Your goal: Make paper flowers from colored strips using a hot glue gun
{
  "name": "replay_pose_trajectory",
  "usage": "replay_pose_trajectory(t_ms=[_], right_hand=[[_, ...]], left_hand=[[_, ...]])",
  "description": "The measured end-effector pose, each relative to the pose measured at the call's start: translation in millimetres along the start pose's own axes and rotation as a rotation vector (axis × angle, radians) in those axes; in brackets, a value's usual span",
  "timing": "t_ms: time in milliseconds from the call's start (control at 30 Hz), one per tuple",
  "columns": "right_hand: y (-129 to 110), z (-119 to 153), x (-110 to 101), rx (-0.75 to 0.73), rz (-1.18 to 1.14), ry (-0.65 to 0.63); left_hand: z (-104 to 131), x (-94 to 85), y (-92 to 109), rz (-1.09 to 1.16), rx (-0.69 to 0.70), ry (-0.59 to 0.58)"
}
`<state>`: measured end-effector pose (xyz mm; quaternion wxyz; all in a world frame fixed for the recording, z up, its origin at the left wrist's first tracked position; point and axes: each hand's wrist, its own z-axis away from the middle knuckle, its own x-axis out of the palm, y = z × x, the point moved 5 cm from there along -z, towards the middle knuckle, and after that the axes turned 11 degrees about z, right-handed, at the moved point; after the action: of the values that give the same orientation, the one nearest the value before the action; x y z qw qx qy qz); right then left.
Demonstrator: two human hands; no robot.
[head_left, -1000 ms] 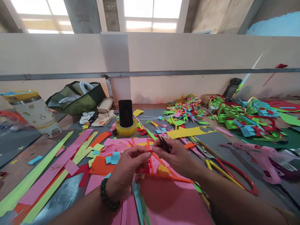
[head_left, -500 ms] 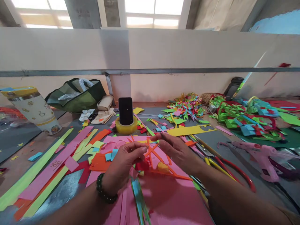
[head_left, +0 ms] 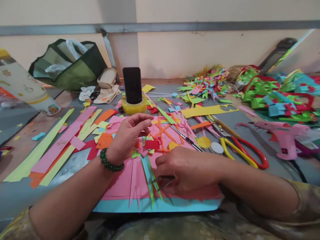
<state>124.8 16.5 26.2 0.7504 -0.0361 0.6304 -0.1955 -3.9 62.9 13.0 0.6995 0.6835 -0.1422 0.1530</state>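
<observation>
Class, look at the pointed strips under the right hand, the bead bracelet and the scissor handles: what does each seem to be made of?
Pointed strips: thin coloured paper or card, matte, lying flat with clean cut edges. Bead bracelet on the left wrist: glossy dark green beads, maybe glass or stone; the look leaves it open. Scissor handles: smooth red and yellow coating, probably plastic over metal. The right hand rests on the strips.

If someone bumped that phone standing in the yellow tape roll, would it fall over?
Probably yes. The phone stands upright with only its bottom edge tucked into the tape roll, so it looks top-heavy. The roll lies flat, so it should slide rather than roll away.
</observation>
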Motion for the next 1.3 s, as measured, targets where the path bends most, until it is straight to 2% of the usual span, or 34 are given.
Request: replay_pose_trajectory(t_ms=[200, 533, 700, 833, 1067, 1300], right_hand=[[1.2, -3.1, 5.9, 0.065, 0.174, 0.027], [5.0, 4.1, -1.8, 0.121, 0.133, -0.047], [1.9, 1.7, 1.0, 0.113, 0.182, -0.028], [-1.1, 2.1, 1.7, 0.118, 0.197, 0.005], [-11.1, 1.6, 3.4, 0.033, 0.321, -0.007], [6.0, 1.1, 0.1, 0.09, 0.029, -0.003]], left_hand=[[1.5, 2.5, -1.2, -0.002, -0.025, -0.019], [-0.4, 1.4, -0.5, -0.035, -0.011, -0.024], [0.8, 3.6, -0.7, -0.045, -0.026, -0.024], [-0.1, 3.8, -0.3, -0.056, 0.013, -0.041], [0.5, 1.4, 1.0, -0.089, 0.051, -0.052], [0.5, 0.8, 3.7, -0.102, 0.055, -0.05]])
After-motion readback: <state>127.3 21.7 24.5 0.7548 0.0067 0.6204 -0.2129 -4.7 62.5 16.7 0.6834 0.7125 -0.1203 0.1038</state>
